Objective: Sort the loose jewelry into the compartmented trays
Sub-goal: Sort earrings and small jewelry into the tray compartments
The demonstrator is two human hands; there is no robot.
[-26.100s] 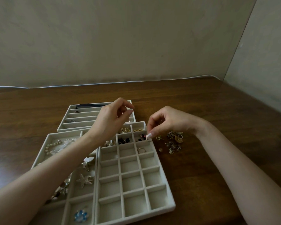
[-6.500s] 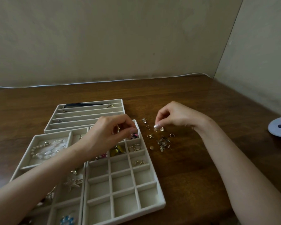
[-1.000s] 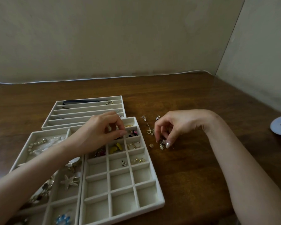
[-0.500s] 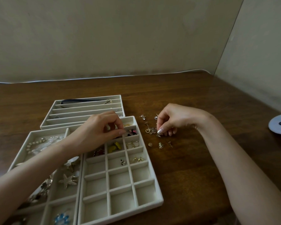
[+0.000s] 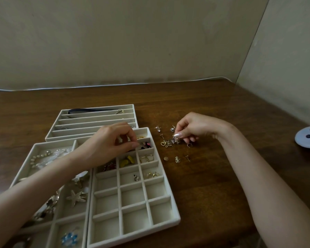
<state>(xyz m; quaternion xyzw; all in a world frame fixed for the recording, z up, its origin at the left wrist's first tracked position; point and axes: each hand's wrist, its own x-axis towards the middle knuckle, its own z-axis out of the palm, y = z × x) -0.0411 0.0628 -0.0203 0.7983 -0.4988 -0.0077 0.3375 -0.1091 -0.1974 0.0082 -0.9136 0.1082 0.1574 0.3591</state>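
Lying on the bench (image 5: pixel 213 185) just right of the grid tray (image 5: pixel 132 234), the loose jewelry (image 5: pixel 166 143) is pinched by the nearer right grip (image 5: pixel 195 129), while a small piece (image 5: pixel 120 139) is held in the left grip (image 5: pixel 111 144) over the tray's far cells.

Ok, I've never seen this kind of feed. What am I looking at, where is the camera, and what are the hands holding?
There is no machine here: a person works with two bare hands, and the single camera sits on their head, looking forward and down. On the wooden table lie three cream trays: a grid tray, a slotted tray behind it and a wide-compartment tray to its left, each partly filled. Loose jewelry lies scattered right of the grid tray. The left hand pinches a pale piece over the grid tray's far end; the right hand pinches a silvery piece among the loose jewelry.
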